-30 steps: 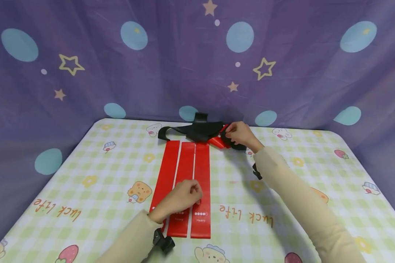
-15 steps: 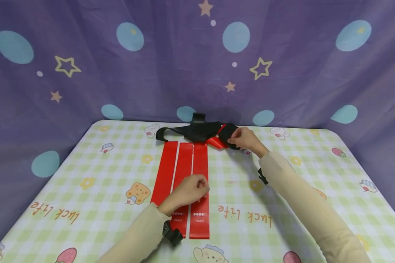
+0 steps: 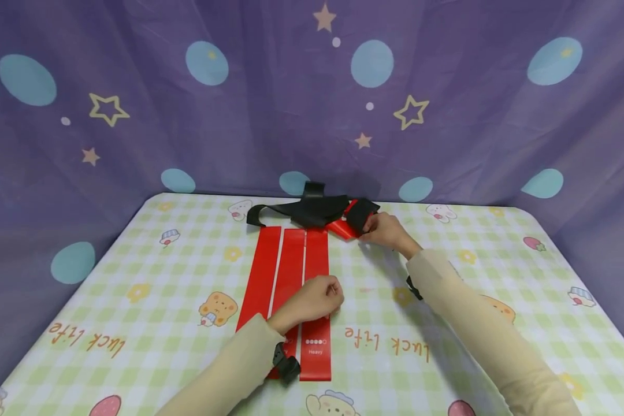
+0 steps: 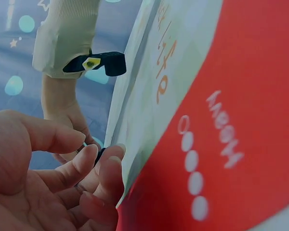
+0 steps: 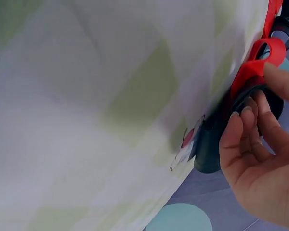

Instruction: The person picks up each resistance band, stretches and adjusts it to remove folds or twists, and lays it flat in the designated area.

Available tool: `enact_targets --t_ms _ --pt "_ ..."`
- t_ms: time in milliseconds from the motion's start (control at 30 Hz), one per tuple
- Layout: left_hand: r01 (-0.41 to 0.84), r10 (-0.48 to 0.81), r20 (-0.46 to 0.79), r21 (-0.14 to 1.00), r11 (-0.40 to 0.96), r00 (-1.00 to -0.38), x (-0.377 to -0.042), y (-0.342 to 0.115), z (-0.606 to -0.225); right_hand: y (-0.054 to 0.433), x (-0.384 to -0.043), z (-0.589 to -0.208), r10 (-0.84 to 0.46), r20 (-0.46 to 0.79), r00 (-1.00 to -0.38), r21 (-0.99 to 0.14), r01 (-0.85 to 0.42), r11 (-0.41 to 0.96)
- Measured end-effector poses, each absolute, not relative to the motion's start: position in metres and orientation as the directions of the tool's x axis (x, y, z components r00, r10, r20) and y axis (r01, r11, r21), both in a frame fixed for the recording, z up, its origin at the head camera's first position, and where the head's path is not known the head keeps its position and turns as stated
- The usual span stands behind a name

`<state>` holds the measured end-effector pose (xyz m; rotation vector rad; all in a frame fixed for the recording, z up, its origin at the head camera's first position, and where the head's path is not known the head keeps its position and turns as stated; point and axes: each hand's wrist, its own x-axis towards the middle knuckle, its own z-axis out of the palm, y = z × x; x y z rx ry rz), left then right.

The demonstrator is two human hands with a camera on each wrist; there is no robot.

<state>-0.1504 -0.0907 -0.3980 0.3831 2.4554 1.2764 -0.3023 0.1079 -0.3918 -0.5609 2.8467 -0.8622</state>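
Observation:
Three red resistance bands (image 3: 291, 260) lie flat side by side on the table, with white "Heavy" print at the near end. My left hand (image 3: 318, 297) hovers over the rightmost strip, its fingers loosely curled around nothing. At the far right of a dark heap, my right hand (image 3: 386, 230) pinches the near edge of a black resistance band (image 3: 360, 214). In the right wrist view that black band (image 5: 209, 147) curves around, and the fingertips reach inside its edge. A twisted red band (image 3: 343, 229) shows just left of this hand.
More black bands (image 3: 317, 209) lie heaped along the back edge, one loop reaching left. A checked cloth with printed figures covers the table (image 3: 151, 329). Behind it hangs a purple curtain (image 3: 291, 127) with stars and ovals.
My right hand has moved slightly nearer to me along the black band, whose visible shape has shifted under the fingers. My left hand has drifted rightward and a little away over the red bands.

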Motion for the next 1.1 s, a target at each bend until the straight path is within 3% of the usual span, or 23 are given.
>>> enact_targets --t_ms 233,367,633,867,1100 --pt "0.103 0.387 -0.150 0.820 0.562 -0.910 -0.167 -0.083 -0.396 0.109 -0.301 -0.386 -0.315 0.037 -0.948 -0.631 -0.266 0.728" --pt "0.037 0.365 -0.189 0.847 0.530 -0.912 -0.177 -0.078 -0.390 0.112 -0.304 -0.380 -0.298 0.022 -0.954 -0.688 -0.231 0.688" --pt "-0.105 0.291 -0.261 0.882 0.460 -0.921 -0.195 -0.069 -0.391 0.120 -0.310 -0.369 -0.246 -0.127 -0.961 -0.886 -0.002 0.464" --pt "-0.187 0.213 -0.301 0.883 0.431 -0.929 -0.204 -0.065 -0.395 0.126 -0.313 -0.361 -0.171 -0.183 -0.968 -0.923 0.109 0.369" --pt "-0.211 0.193 -0.326 0.866 0.453 -0.925 -0.215 -0.055 -0.397 0.141 -0.317 -0.354 -0.130 -0.151 -0.980 -0.952 0.109 0.285"
